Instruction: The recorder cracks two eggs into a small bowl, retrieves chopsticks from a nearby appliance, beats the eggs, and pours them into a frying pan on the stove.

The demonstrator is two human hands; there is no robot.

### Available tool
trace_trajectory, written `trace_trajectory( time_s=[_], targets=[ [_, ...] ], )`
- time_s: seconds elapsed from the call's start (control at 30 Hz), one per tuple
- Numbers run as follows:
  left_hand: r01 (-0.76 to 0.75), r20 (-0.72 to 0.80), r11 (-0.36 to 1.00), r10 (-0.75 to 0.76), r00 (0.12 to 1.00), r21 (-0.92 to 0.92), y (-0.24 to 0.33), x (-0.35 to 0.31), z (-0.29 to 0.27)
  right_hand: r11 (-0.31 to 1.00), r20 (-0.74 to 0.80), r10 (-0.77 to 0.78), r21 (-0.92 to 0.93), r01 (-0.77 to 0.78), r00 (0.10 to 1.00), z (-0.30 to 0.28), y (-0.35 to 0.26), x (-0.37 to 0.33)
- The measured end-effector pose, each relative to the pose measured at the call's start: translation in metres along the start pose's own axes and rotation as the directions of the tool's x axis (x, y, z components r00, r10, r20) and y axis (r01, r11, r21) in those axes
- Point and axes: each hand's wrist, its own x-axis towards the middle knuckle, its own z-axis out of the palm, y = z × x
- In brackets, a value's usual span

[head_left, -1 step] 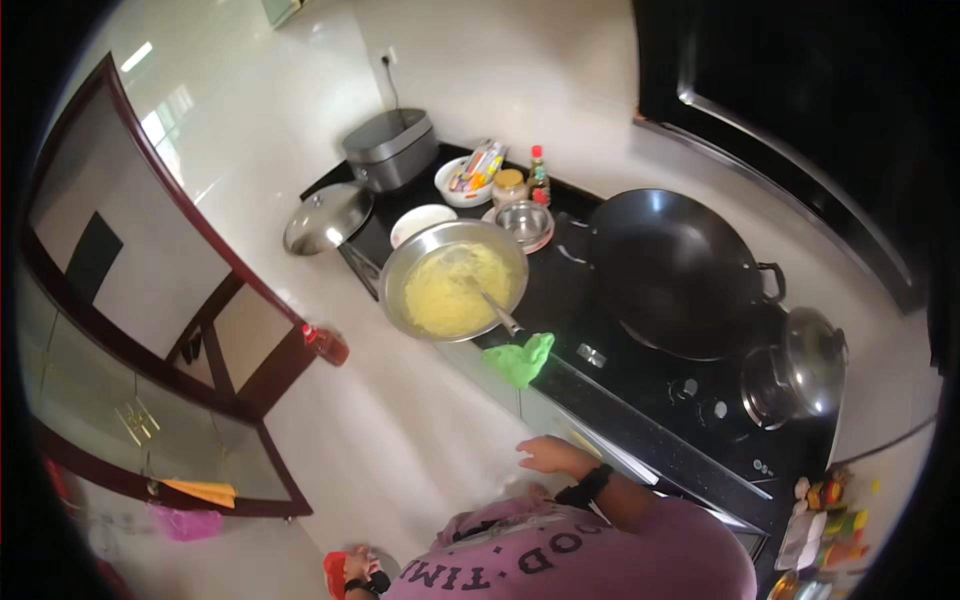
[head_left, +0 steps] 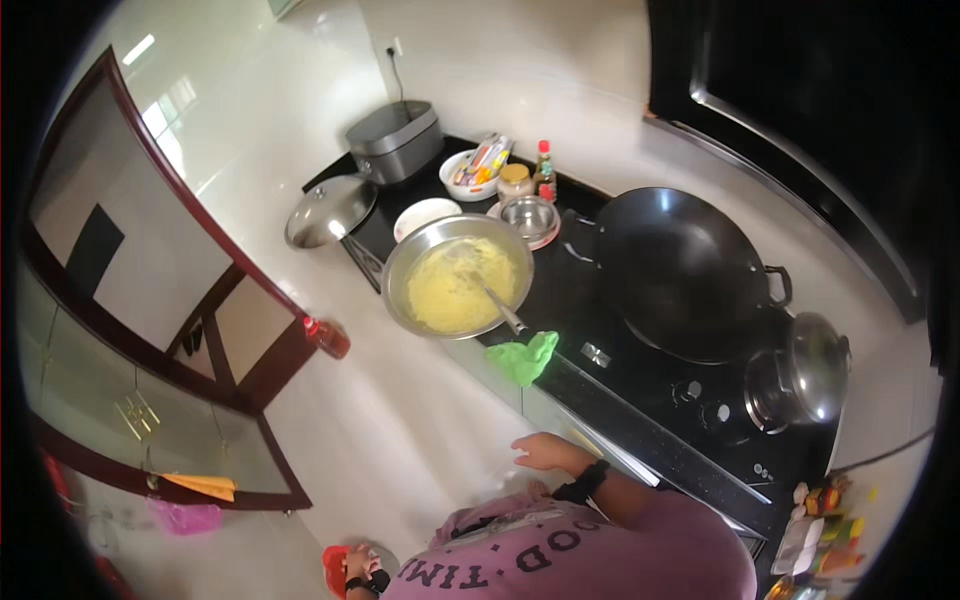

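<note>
My right hand (head_left: 545,452) hangs with its fingers apart and holds nothing, just in front of the black counter's front edge (head_left: 640,430). It wears a dark wristband. My left hand (head_left: 358,563) is low at the picture's bottom edge, curled against a small red object (head_left: 335,572). On the counter beyond the right hand stands a wide steel bowl (head_left: 455,285) of yellow batter with a utensil handle leaning out. A green cloth (head_left: 525,358) lies at the counter edge beside it.
A black wok (head_left: 680,270) sits on the hob, with a lidded steel pot (head_left: 800,375) to its right. Behind are a grey cooker (head_left: 395,140), a loose lid (head_left: 328,210), a white plate (head_left: 425,215), a small steel bowl (head_left: 528,215) and bottles. A wood-framed glass door (head_left: 150,300) stands left.
</note>
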Motion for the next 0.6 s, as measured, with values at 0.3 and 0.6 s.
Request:
trace_trajectory(
  time_s=[0.3, 0.6],
  targets=[
    [0.391, -0.092, 0.829, -0.461, 0.882, -0.399, -0.018, -0.012, 0.02, 0.982, 0.269, -0.159, -0.06, 0.181, 0.95, -0.06, -0.064, 0.102],
    [0.423, 0.011, 0.8, -0.463, 0.886, -0.424, -0.01, 0.156, -0.053, 0.972, 0.352, -0.179, -0.083, 0.221, 0.919, -0.089, -0.189, 0.245]
  ],
)
